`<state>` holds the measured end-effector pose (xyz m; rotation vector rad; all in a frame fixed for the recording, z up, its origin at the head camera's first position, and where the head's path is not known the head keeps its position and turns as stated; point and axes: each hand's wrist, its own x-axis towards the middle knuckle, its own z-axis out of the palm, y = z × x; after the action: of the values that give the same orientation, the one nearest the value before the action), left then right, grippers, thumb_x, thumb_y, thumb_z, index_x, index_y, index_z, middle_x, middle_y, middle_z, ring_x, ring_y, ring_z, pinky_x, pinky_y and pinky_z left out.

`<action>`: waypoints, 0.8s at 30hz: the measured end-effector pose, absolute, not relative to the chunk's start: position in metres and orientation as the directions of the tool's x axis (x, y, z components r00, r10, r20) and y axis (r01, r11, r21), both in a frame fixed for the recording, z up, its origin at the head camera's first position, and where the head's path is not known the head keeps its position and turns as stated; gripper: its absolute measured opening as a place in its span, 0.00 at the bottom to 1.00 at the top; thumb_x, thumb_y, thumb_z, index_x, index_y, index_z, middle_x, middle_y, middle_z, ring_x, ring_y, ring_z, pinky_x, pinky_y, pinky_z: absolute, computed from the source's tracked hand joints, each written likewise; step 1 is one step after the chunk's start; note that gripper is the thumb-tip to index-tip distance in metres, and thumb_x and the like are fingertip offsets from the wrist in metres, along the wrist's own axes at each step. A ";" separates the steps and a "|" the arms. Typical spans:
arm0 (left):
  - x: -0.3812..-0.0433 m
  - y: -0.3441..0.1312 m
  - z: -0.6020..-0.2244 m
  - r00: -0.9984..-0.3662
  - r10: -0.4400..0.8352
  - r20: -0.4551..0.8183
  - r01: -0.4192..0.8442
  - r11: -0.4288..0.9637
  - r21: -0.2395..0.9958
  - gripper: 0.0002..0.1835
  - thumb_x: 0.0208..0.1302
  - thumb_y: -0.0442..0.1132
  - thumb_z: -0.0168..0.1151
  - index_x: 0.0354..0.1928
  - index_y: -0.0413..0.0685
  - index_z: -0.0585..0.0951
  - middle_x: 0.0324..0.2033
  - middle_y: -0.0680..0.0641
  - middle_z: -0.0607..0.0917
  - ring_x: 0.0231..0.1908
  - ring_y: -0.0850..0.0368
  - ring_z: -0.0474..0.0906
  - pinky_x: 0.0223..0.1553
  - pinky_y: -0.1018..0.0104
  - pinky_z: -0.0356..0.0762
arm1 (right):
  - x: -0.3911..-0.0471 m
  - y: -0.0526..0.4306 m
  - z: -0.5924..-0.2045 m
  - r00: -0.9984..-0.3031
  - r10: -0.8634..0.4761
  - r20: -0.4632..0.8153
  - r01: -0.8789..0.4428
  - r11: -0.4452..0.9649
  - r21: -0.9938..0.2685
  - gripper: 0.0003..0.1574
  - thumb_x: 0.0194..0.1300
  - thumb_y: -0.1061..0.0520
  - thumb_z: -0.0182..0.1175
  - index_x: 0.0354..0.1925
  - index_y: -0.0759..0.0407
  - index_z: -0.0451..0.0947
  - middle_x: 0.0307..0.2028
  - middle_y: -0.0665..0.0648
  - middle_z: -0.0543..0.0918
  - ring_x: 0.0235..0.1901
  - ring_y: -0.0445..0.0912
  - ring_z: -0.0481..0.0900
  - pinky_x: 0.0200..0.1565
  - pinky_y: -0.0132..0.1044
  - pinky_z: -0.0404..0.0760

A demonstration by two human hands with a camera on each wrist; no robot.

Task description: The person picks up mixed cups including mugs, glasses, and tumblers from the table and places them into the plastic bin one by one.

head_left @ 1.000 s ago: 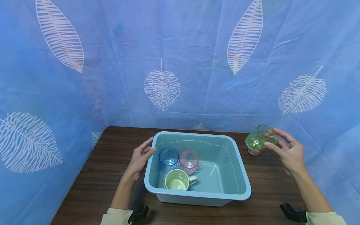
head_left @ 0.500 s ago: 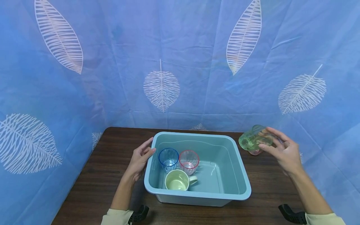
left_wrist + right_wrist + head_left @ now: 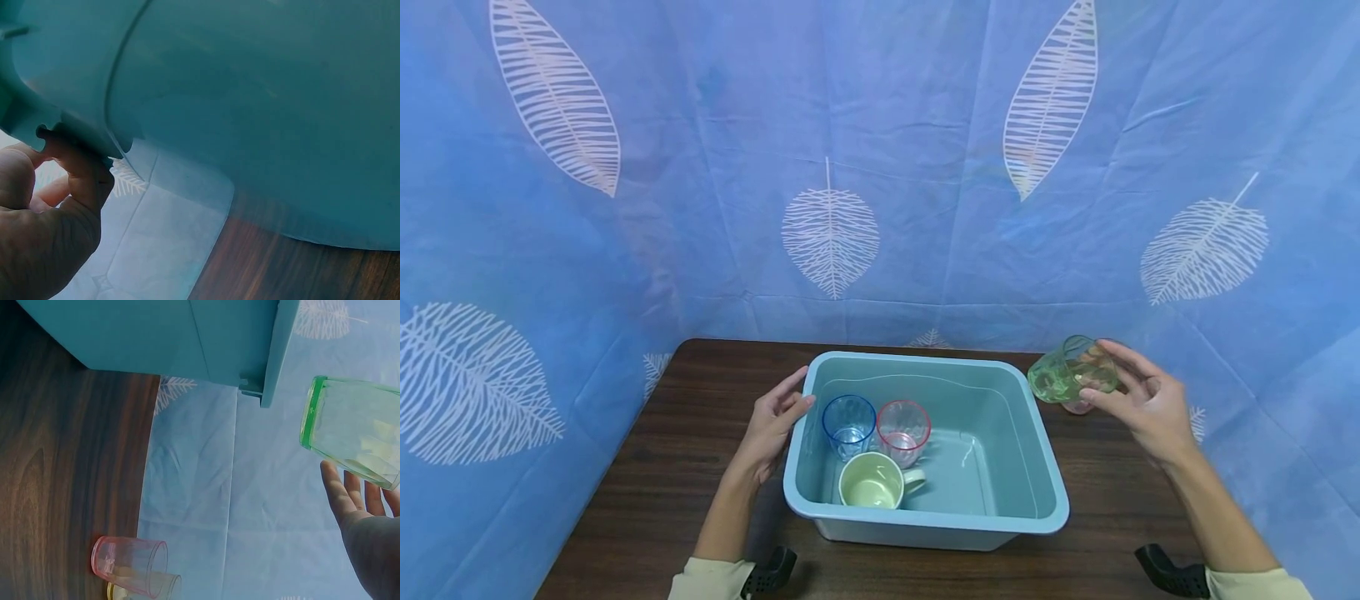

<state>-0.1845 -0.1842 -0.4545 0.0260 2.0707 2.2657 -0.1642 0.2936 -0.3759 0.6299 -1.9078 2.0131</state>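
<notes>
In the head view my right hand [image 3: 1153, 412] holds a green clear glass [image 3: 1052, 381], raised and tilted, just off the right back corner of a blue-green plastic tub [image 3: 925, 520]. The right wrist view shows the same glass [image 3: 353, 428] with fingers along its side. My left hand [image 3: 771, 427] grips the tub's left rim, its fingers bent under the edge in the left wrist view. Inside the tub, on its left side, stand a blue-rimmed glass [image 3: 850, 435], a red-rimmed glass [image 3: 905, 442] and a pale green mug [image 3: 871, 487].
A pink glass [image 3: 128, 562] and a yellow-based glass [image 3: 167, 586] stand on the dark wooden table [image 3: 670, 475], right of the tub; the green glass mostly hides them in the head view. A blue leaf-print cloth [image 3: 917, 208] hangs behind the table.
My right hand has carried the green glass leftward toward the tub, tilting it further. My left hand stays on the rim; the tub and its contents have not moved.
</notes>
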 end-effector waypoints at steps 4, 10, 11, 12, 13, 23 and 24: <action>-0.185 -0.184 -0.455 -0.997 0.064 -0.041 -0.046 -0.086 0.995 0.31 0.76 0.36 0.62 0.77 0.44 0.67 0.34 0.47 0.84 0.35 0.56 0.80 0.41 0.65 0.86 | -0.163 0.290 -0.376 -0.858 -0.102 0.504 -0.500 -0.067 -0.864 0.43 0.56 0.88 0.56 0.69 0.74 0.69 0.62 0.55 0.80 0.64 0.41 0.77 0.43 0.29 0.85; -0.185 -0.184 -0.454 -0.997 0.068 -0.038 -0.044 -0.082 0.996 0.31 0.76 0.36 0.61 0.77 0.44 0.66 0.33 0.47 0.83 0.35 0.57 0.79 0.41 0.65 0.85 | -0.163 0.284 -0.374 -0.852 -0.158 0.498 -0.495 -0.061 -0.866 0.44 0.56 0.89 0.57 0.70 0.74 0.67 0.62 0.56 0.79 0.58 0.43 0.82 0.40 0.33 0.87; -0.185 -0.184 -0.454 -0.997 0.069 -0.037 -0.043 -0.082 0.996 0.31 0.76 0.36 0.61 0.77 0.44 0.66 0.33 0.47 0.83 0.34 0.57 0.79 0.41 0.66 0.85 | -0.163 0.283 -0.374 -0.851 -0.168 0.497 -0.493 -0.066 -0.867 0.44 0.56 0.89 0.57 0.70 0.75 0.67 0.61 0.57 0.79 0.55 0.44 0.83 0.40 0.35 0.87; -0.185 -0.184 -0.454 -0.997 0.070 -0.037 -0.043 -0.082 0.996 0.31 0.76 0.36 0.61 0.78 0.44 0.66 0.33 0.47 0.83 0.34 0.57 0.79 0.41 0.66 0.85 | -0.164 0.282 -0.374 -0.851 -0.175 0.495 -0.491 -0.068 -0.869 0.44 0.56 0.89 0.57 0.70 0.75 0.66 0.60 0.58 0.80 0.53 0.45 0.84 0.40 0.35 0.87; -0.185 -0.184 -0.454 -0.997 0.070 -0.038 -0.044 -0.083 0.996 0.31 0.76 0.36 0.60 0.77 0.44 0.66 0.33 0.47 0.83 0.34 0.58 0.79 0.41 0.66 0.85 | -0.164 0.281 -0.373 -0.851 -0.180 0.493 -0.489 -0.068 -0.869 0.44 0.55 0.89 0.57 0.70 0.75 0.67 0.59 0.58 0.80 0.51 0.46 0.85 0.40 0.35 0.87; -0.184 -0.185 -0.454 -0.996 0.080 -0.029 -0.036 -0.095 0.995 0.31 0.76 0.37 0.61 0.77 0.44 0.66 0.33 0.47 0.83 0.34 0.57 0.79 0.39 0.67 0.85 | -0.161 0.273 -0.374 -0.856 -0.194 0.479 -0.494 0.031 -0.869 0.44 0.56 0.86 0.59 0.71 0.69 0.70 0.65 0.52 0.78 0.61 0.39 0.78 0.46 0.27 0.83; -0.184 -0.185 -0.454 -0.996 0.082 -0.029 -0.037 -0.096 0.995 0.31 0.76 0.37 0.61 0.78 0.44 0.66 0.33 0.47 0.83 0.34 0.57 0.79 0.40 0.66 0.85 | -0.161 0.272 -0.374 -0.855 -0.198 0.480 -0.495 0.033 -0.868 0.44 0.57 0.86 0.59 0.71 0.70 0.69 0.65 0.52 0.78 0.62 0.39 0.77 0.46 0.26 0.83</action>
<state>-0.1845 -0.1850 -0.4544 0.0513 2.0565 2.2678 -0.1609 0.2722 -0.3740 0.7162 -2.0807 1.9087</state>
